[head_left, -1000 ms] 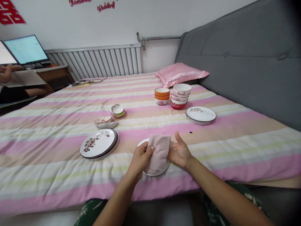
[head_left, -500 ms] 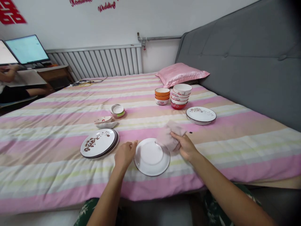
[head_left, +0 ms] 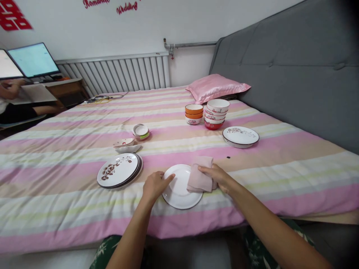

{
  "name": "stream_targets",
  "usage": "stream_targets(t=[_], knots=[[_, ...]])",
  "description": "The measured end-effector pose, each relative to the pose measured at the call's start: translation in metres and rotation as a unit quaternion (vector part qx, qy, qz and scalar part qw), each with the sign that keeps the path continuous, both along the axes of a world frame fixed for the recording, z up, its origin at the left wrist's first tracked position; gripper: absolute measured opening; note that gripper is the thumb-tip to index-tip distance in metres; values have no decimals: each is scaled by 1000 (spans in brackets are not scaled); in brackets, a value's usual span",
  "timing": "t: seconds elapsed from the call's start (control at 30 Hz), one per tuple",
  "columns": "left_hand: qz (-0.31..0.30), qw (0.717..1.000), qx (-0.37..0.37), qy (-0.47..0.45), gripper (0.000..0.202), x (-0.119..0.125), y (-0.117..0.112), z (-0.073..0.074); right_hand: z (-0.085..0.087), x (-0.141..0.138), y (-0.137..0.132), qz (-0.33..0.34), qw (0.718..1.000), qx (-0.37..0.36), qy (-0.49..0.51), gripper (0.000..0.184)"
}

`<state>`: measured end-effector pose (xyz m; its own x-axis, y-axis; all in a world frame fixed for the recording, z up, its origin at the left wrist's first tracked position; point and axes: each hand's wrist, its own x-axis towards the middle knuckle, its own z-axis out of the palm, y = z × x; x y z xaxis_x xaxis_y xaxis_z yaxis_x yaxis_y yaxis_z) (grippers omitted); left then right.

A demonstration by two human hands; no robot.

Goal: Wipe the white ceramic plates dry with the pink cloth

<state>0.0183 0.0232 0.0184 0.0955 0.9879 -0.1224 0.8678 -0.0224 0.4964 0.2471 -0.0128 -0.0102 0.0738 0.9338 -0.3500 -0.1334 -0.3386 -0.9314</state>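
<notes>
Pink cloth (head_left: 199,178) clamped in right hand (head_left: 220,177), left hand (head_left: 153,185) rests open on white plate (head_left: 178,191)

I am in a bedroom at home. A wide bed with a pink, cream and beige striped quilt (head_left: 84,123) fills my view, with a grey padded headboard (head_left: 280,74) and a pink satin pillow (head_left: 217,86) at its far end. A white ribbed radiator (head_left: 117,74) runs below a white wall with red paper wedding lettering (head_left: 126,7). Open laptops (head_left: 33,59) stand on a small wooden desk (head_left: 64,87) in the corner. The round white ceramic plate (head_left: 176,192) and folded dusty-pink cloth (head_left: 200,177) before me are household things.
</notes>
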Motion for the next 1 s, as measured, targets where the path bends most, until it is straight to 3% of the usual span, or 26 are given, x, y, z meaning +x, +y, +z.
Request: stream_targets(t=[0.17, 0.27, 0.33, 0.5, 0.63, 0.77, 0.9, 1.0], knots=[[56, 996, -35, -67, 49, 1, 8, -13, -6, -3, 1, -7, 1000, 15, 3, 34], [65, 983, -74, -153, 48, 4, 6, -15, -3, -5, 0, 1, 1000, 16, 17, 35], [69, 959, -107, -252, 46, 7, 3, -13, -1, -5, -1, 2, 999, 18, 38, 33], [55, 865, -154, -475, 49, 16, -7, -8, 4, -8, -2, -10, 991, 29, 129, 29], [50, 851, -104, -512, 44, 18, -12, 2, 9, -2, 3, -87, 979, 33, 182, 27], [46, 856, 11, -515, 39, 16, -16, 15, 13, 15, 12, -230, 947, 91, 207, 28], [59, 841, 111, -526, 34, 20, -20, 15, 9, 25, 16, -343, 919, 156, 115, 30], [69, 853, 137, -499, 32, 26, -21, 6, 2, 20, 15, -366, 916, 163, 26, 39]])
